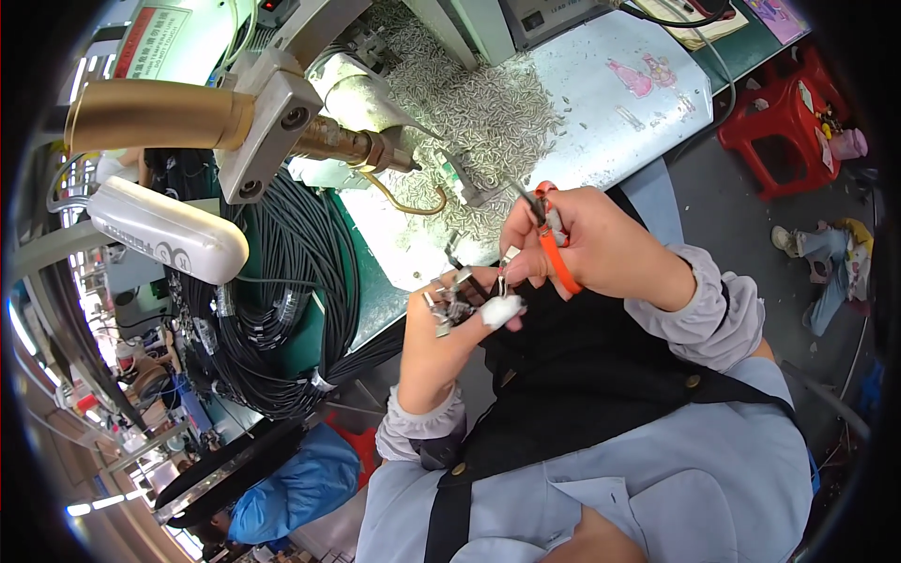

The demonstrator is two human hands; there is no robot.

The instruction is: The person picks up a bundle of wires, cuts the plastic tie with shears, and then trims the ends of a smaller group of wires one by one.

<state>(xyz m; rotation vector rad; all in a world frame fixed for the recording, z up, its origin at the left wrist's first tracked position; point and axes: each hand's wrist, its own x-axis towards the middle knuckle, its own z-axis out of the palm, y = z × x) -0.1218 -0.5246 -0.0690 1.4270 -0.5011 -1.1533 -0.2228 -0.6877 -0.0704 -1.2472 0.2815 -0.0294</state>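
My left hand [427,342], white wrapping on its thumb, is closed around several small silvery metal connectors [452,302]. My right hand [605,239] grips a pair of orange-handled scissors [556,258], whose dark blades point up and left, away from me. Its thumb and fingertips also pinch at a small metal piece [508,259] just above the left thumb. Both hands meet in front of my black apron [563,357], over the near edge of the bench. Part of what the right fingers hold is hidden.
Small metal pieces [507,113] lie heaped on the pale bench top [648,103]. Left of them stands a machine with a brass-coloured nozzle [347,145] and a white rounded lamp [169,230]. Coiled black cables [291,328] lie at left. A red stool [779,131] stands right.
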